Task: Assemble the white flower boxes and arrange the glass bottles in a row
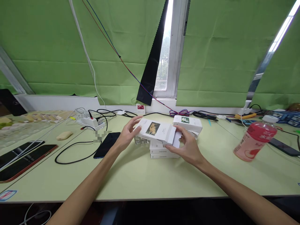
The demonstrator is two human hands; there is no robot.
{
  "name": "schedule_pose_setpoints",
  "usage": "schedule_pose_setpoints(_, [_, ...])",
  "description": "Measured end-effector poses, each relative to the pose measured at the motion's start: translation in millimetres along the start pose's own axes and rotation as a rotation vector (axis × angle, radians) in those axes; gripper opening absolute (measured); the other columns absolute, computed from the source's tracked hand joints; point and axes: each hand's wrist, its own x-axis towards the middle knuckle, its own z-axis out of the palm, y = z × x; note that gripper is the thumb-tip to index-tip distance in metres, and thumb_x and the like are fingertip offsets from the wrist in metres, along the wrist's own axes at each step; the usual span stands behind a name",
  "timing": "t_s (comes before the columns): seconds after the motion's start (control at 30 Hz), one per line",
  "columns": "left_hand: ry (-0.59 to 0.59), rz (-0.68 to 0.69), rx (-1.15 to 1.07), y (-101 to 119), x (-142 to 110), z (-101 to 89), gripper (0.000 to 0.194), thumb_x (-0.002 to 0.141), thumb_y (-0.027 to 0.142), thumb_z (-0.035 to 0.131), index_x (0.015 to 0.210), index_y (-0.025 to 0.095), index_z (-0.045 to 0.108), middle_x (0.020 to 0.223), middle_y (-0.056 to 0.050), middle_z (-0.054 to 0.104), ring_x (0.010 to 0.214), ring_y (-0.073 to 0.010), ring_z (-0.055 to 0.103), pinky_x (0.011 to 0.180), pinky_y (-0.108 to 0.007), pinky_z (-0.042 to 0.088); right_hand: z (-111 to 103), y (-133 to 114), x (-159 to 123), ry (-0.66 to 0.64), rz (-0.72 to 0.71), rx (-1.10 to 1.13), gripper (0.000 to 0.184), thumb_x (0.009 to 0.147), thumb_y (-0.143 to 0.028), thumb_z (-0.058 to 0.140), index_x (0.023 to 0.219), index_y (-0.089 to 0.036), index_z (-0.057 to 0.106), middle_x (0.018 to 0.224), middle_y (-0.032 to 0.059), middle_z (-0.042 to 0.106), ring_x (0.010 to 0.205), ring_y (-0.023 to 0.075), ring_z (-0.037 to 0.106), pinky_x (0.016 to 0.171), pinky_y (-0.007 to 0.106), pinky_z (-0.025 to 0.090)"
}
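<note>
A white cardboard box [153,128] with a picture of small yellow flowers is held tilted between both my hands. My left hand [127,132] grips its left end, thumb on the near side and fingers at the back. My right hand [188,145] has thumb and fingers around the right end, at a white flap or inner piece [176,137] that sticks out. Below it sits a stack of white boxes [164,155], partly covered. Small clear glass-like items [141,141] show under the held box's left end.
More white boxes [189,122] stand behind my right hand. A pink drink bottle [255,139] is at the right. Phones [109,143], a power strip [90,120], a black cable [67,162] and a soap-like block [64,135] lie to the left. Bundled wires run along the wall.
</note>
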Motion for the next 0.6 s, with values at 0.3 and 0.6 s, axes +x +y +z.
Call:
schedule_pose_setpoints(0.3, [-0.114, -0.048, -0.042, -2.7, -1.1, 3.3, 0.074, 0.061, 0.048, 0.088, 0.128, 0.024, 0.065, 0.140, -0.011, 0.056, 0.104, -0.0280, 0.063, 0.070, -0.026, 0.053, 1.6, -1.2, 0.1, -0.037, 0.022, 0.101, 0.074, 0.066, -0.044, 0.086, 0.130, -0.022, 0.057, 0.127, 0.0121, 0.065, 0.114, 0.0298, 0.063, 0.088, 0.042, 0.060])
schedule_pose_setpoints(0.6, [-0.072, -0.093, -0.125, -6.9, -0.3, 8.4, 0.077, 0.057, 0.048, 0.090, 0.126, 0.022, 0.066, 0.130, -0.013, 0.065, 0.105, -0.0315, 0.066, 0.071, -0.030, 0.056, 0.7, -3.8, 0.2, -0.015, 0.047, 0.101, 0.077, 0.065, -0.047, 0.086, 0.133, -0.021, 0.059, 0.128, 0.0135, 0.066, 0.115, 0.0313, 0.063, 0.088, 0.043, 0.061])
